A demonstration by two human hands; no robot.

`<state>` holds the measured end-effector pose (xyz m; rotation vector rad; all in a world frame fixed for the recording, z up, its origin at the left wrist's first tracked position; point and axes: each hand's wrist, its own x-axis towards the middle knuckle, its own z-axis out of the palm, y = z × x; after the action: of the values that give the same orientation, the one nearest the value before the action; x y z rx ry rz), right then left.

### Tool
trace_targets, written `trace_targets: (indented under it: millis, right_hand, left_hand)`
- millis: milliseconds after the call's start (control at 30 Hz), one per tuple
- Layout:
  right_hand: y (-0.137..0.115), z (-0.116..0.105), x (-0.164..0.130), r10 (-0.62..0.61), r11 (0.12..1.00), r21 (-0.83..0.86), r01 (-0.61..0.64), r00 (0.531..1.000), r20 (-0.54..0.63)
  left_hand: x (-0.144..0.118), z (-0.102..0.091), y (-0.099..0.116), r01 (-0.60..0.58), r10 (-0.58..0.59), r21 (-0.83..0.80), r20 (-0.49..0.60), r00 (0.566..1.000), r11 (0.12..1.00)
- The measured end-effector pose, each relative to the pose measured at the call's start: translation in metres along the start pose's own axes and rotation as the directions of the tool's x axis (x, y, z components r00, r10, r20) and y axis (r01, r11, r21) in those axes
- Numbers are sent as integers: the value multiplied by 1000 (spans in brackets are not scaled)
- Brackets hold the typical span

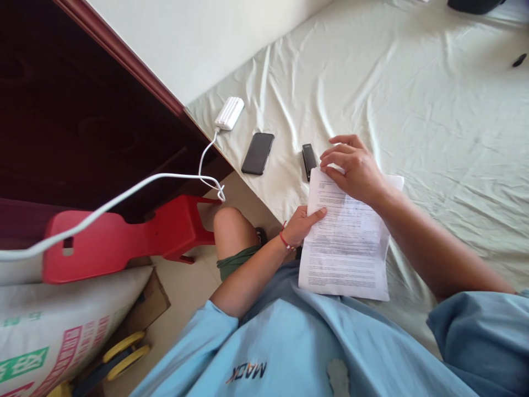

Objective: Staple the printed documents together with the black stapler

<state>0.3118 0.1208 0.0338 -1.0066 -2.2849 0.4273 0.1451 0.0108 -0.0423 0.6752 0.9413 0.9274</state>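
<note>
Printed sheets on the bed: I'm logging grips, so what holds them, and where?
The left hand pinches the printed sheets at their left edge; the right hand presses flat on their top end, beside the stapler.

A black phone (258,153) lies face down on the pale green bedsheet (433,127), near the bed's edge. Just beyond it sits a white power bank (229,113), its white cable (124,196) trailing off to the left. Beside the bed stands a red plastic stool (124,237) (tipped on its side), with a printed sack (53,325) below it. A dark wooden headboard (74,110) fills the upper left.
</note>
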Motion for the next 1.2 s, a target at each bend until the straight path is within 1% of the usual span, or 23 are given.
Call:
trace_targets:
  millis: [400, 667, 800, 867, 967, 1033, 1100, 1200]
  right_hand:
    - [4, -1, 9, -40, 999, 6, 40, 997, 73]
    - [3, 5, 10, -13, 1000, 20, 12, 999, 53]
    - [0, 8, 7, -5, 998, -57, 7, 999, 44]
    - [-4, 9, 4, 2, 992, -123, 9, 996, 88]
    - [-11, 8, 2, 10, 980, -197, 30, 980, 199]
    - [-14, 6, 1, 26, 974, -227, 26, 974, 224]
    - [-15, 3, 2, 60, 970, -242, 0, 969, 238]
    - [-13, 1, 5, 145, 972, -221, -85, 951, 272]
  left_hand:
    - [4, -3, 3, -11, 11, 19, 2, 1000, 1000]
    - [2, -3, 1, -33, 33, 56, 5, 999, 998]
    - [0, -2, 0, -34, 34, 63, 3, 999, 997]
    - [0, -2, 0, -31, 31, 67, -5, 1000, 997]
    - [-1, 0, 1, -24, 25, 73, -11, 1000, 997]
    - [-1, 0, 2, -24, 25, 77, -13, 1000, 997]
    - [-1, 0, 1, -27, 28, 86, -10, 1000, 996]
    - [1, 0, 0, -24, 23, 99, 8, 1000, 995]
